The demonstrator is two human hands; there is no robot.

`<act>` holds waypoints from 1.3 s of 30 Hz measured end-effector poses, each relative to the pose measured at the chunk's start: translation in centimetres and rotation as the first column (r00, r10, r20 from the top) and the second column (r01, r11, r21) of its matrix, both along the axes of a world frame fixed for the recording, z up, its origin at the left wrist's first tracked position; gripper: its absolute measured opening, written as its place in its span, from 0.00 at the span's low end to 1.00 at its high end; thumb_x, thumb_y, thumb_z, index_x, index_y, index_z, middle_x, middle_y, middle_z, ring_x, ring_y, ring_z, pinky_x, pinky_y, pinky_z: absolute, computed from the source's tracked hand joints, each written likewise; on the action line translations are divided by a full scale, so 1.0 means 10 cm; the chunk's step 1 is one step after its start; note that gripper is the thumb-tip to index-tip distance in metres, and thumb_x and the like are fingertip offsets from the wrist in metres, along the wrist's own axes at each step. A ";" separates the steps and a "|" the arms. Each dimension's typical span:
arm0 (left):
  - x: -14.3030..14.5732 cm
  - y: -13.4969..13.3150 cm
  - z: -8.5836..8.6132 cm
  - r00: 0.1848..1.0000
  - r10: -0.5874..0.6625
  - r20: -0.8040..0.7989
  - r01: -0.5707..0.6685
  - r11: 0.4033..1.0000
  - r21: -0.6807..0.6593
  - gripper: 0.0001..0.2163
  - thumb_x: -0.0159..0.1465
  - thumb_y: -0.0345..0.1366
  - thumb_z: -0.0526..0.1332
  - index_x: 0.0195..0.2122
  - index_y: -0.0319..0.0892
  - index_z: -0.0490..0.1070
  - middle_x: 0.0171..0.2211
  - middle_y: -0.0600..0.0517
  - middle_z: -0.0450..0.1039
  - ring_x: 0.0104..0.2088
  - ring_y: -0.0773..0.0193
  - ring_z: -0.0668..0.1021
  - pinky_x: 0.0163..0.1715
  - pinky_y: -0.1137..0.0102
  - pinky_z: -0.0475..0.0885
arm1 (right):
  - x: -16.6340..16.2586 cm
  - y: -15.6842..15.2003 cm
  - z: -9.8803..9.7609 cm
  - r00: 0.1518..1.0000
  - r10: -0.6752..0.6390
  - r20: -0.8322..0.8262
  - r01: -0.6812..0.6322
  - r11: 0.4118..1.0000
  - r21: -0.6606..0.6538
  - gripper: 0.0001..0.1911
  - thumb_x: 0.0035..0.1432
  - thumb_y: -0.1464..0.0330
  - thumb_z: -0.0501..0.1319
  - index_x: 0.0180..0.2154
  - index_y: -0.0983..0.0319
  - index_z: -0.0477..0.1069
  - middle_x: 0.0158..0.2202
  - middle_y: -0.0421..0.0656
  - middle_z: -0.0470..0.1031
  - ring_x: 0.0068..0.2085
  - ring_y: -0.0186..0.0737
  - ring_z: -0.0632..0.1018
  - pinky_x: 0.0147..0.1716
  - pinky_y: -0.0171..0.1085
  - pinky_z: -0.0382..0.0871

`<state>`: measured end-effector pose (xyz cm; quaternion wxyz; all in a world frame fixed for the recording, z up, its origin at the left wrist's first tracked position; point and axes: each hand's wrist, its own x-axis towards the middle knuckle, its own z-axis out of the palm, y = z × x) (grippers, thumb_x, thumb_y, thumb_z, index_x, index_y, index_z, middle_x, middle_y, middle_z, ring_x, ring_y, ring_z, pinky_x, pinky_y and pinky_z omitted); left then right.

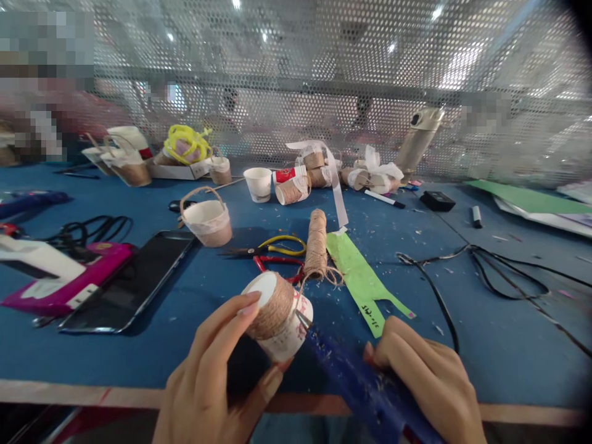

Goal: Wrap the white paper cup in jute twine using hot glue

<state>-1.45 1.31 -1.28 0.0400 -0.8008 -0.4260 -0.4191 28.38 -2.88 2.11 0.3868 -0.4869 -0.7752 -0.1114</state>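
My left hand (217,370) grips a paper cup (284,336) tilted on its side, fingers at its base and thumb near the rim. Brown twine (272,308) is wound around part of the cup; its printed side shows below. In my right hand (420,376) is a blue glue gun (361,382), its metal nozzle at the cup wall by the edge of the twine. From the cup a strand runs toward the twine spool (317,243) behind it. Scissors (277,253) with yellow and red handles lie to the spool's left.
A twine-handled cup basket (208,222) and a phone (134,283) are at left. A green strip (361,277) lies right of the spool. Black cable (504,271) loops at right. Several wrapped cups and a metal bottle (419,142) stand along the perforated screen (296,80).
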 end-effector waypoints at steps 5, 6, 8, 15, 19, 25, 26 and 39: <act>-0.02 0.00 0.00 1.000 -0.008 -0.026 0.009 1.000 0.013 0.32 0.84 0.43 0.69 0.86 0.54 0.63 0.73 0.43 0.84 0.68 0.49 0.92 0.62 0.61 0.94 | 0.01 0.01 0.02 1.000 0.003 0.022 -0.004 1.000 0.011 0.21 0.85 0.78 0.57 0.37 0.53 0.62 0.31 0.31 0.62 0.25 0.30 0.67 0.28 0.34 0.62; -0.03 0.00 0.00 1.000 -0.004 -0.026 0.005 1.000 0.005 0.32 0.84 0.43 0.69 0.86 0.55 0.63 0.74 0.44 0.84 0.68 0.48 0.92 0.61 0.59 0.95 | 0.01 0.01 0.03 1.000 -0.002 0.025 0.001 1.000 0.018 0.21 0.85 0.79 0.58 0.37 0.53 0.62 0.31 0.31 0.62 0.25 0.29 0.66 0.28 0.34 0.62; -0.04 0.00 -0.01 1.000 -0.001 -0.027 0.001 1.000 -0.003 0.33 0.83 0.42 0.70 0.85 0.57 0.63 0.73 0.44 0.84 0.67 0.47 0.92 0.60 0.58 0.96 | 0.00 0.01 0.05 1.000 -0.005 0.021 0.005 1.000 0.023 0.21 0.84 0.80 0.58 0.36 0.54 0.63 0.31 0.31 0.63 0.24 0.29 0.66 0.28 0.34 0.62; -0.03 -0.01 -0.02 0.999 0.030 -0.036 -0.030 1.000 0.002 0.31 0.81 0.43 0.71 0.83 0.56 0.67 0.73 0.45 0.85 0.66 0.48 0.92 0.58 0.59 0.95 | -0.05 0.04 0.07 1.000 -0.020 -0.021 0.021 0.999 0.042 0.22 0.84 0.80 0.58 0.35 0.54 0.61 0.30 0.31 0.61 0.24 0.29 0.65 0.27 0.34 0.60; -0.02 -0.02 -0.01 0.998 0.054 -0.037 -0.054 0.998 -0.010 0.31 0.81 0.45 0.70 0.83 0.59 0.66 0.72 0.46 0.85 0.65 0.46 0.92 0.56 0.57 0.96 | -0.05 0.04 0.02 0.999 -0.008 -0.050 0.009 1.000 0.030 0.21 0.83 0.79 0.57 0.35 0.53 0.61 0.30 0.32 0.61 0.24 0.31 0.63 0.26 0.36 0.59; -0.03 0.00 0.00 0.997 0.047 -0.055 -0.047 0.999 0.013 0.32 0.81 0.46 0.71 0.83 0.58 0.66 0.72 0.45 0.85 0.64 0.46 0.93 0.55 0.58 0.96 | 0.01 0.02 -0.01 0.999 0.041 -0.033 -0.043 0.998 -0.049 0.17 0.85 0.71 0.55 0.37 0.53 0.64 0.31 0.35 0.64 0.26 0.33 0.65 0.28 0.36 0.62; -0.03 0.00 0.00 0.997 0.044 -0.055 -0.044 0.999 0.011 0.32 0.81 0.45 0.70 0.83 0.58 0.65 0.72 0.45 0.85 0.64 0.46 0.93 0.55 0.57 0.96 | 0.02 0.02 -0.01 0.999 0.045 -0.026 -0.047 0.998 -0.053 0.17 0.86 0.71 0.55 0.37 0.53 0.64 0.31 0.34 0.64 0.26 0.33 0.65 0.28 0.36 0.62; -0.02 0.00 0.01 0.996 0.053 -0.064 -0.052 0.998 0.025 0.33 0.83 0.48 0.69 0.85 0.59 0.63 0.73 0.45 0.84 0.64 0.47 0.93 0.55 0.59 0.95 | 0.06 0.07 -0.04 0.998 0.053 -0.018 -0.053 0.998 -0.020 0.16 0.86 0.73 0.56 0.41 0.51 0.57 0.33 0.33 0.60 0.26 0.32 0.62 0.28 0.35 0.59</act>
